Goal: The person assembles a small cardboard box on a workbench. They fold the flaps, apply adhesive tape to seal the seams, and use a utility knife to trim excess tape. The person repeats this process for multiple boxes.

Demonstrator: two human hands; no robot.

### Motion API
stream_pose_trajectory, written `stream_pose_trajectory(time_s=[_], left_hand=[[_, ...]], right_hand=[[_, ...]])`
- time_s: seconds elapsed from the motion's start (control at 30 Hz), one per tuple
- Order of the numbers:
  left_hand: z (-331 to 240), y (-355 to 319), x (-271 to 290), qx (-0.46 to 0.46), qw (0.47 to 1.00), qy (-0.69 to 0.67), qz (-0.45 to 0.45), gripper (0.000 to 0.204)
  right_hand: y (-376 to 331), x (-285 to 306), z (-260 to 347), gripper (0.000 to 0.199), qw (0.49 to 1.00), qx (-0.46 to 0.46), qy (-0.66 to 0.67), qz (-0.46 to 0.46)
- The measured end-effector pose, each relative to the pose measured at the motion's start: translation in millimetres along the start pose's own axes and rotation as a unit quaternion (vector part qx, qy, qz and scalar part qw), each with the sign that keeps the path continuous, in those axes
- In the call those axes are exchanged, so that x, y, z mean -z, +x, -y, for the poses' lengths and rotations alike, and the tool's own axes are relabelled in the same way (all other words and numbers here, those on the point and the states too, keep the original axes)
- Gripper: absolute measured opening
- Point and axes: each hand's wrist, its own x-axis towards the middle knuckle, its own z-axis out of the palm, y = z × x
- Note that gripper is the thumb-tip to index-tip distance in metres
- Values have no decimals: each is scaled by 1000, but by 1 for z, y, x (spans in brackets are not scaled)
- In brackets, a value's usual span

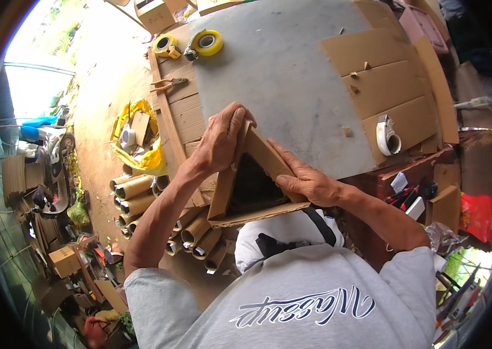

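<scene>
Near the table's front edge I hold a triangular cardboard frame (pixel 221 196) with a dark hollow inside. My left hand (pixel 226 132) is closed over its upper left side, close to the peak. On the right side lies my right hand (pixel 311 181), its fingers along the outer face and the thumb bent over the edge. The lower side of the triangle faces my body. Part of the left fingers is hidden behind the cardboard.
Two rolls of yellow tape (pixel 208 42) in dispensers and pliers (pixel 169 85) lie on the table's left part. A white tape roll (pixel 386 137) stands on flat cardboard (pixel 382 72) at right. Cardboard tubes (pixel 136 187) are stacked left below, beside a yellow bag (pixel 141 160).
</scene>
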Motion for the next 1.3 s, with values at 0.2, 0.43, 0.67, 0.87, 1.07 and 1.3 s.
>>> stream_pose_trajectory(time_s=[0.2, 0.43, 0.67, 0.87, 1.07, 1.3], left_hand=[[0, -5, -14, -38, 988, 103, -113, 29], [-15, -13, -14, -41, 979, 148, -131, 25], [-16, -10, -15, -63, 968, 193, -150, 26], [-21, -6, -20, -45, 972, 183, -139, 24], [-25, 9, -23, -103, 978, 171, -67, 20], [-51, 27, -39, -150, 974, 171, -8, 20]], right_hand=[[10, -6, 0, 87, 994, 29, -108, -13], [8, -1, 1, 97, 997, 22, -62, 41], [0, 11, -7, 115, 996, 9, 14, 93], [-5, 2, -8, 112, 997, 34, -55, 51], [-14, -24, -27, 106, 995, 95, 19, -37], [-19, -81, -59, 101, 957, 175, 31, -228]])
